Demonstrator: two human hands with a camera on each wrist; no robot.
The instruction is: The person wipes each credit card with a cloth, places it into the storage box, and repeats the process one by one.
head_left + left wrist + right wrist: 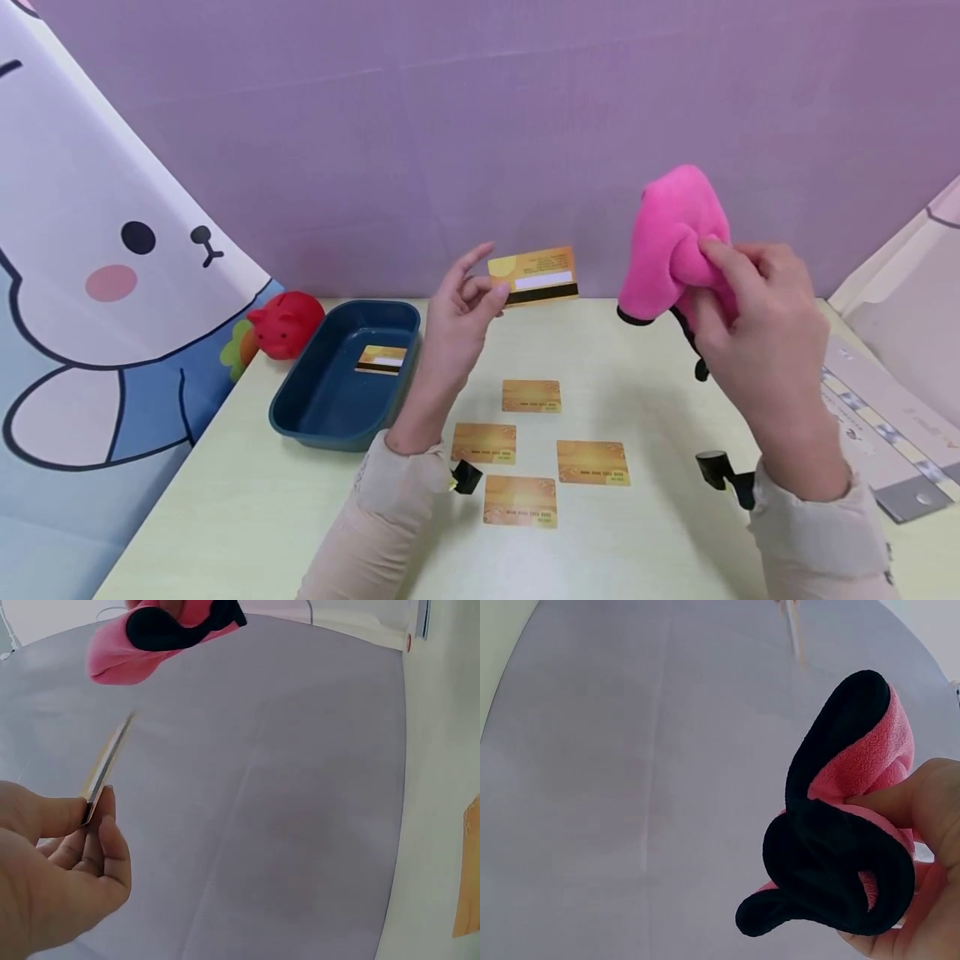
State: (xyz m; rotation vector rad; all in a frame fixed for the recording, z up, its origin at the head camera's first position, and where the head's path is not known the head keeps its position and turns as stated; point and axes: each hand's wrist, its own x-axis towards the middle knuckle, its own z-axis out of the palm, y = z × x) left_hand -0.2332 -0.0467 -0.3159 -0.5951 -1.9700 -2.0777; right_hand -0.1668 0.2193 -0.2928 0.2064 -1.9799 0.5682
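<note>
Between thumb and fingers, my left hand [467,304] pinches a gold bank card [534,277] by its left end, raised above the table. Its back, with a dark magnetic stripe and white strip, faces me in the head view; the left wrist view shows the card [109,769] nearly edge-on. On the right, my right hand [768,333] grips a bunched pink cloth [678,233] with black edging, also held in the air. Folds of black trim on the cloth [832,855] fill the right wrist view. Card and cloth are apart.
Several gold cards, including a near one [521,502], lie face up on the table [202,508]. Left of them stands a dark blue tray [318,437] with one card [381,360] inside. A red piggy bank [287,323] sits beside it. A grey-white box [885,442] lies at right.
</note>
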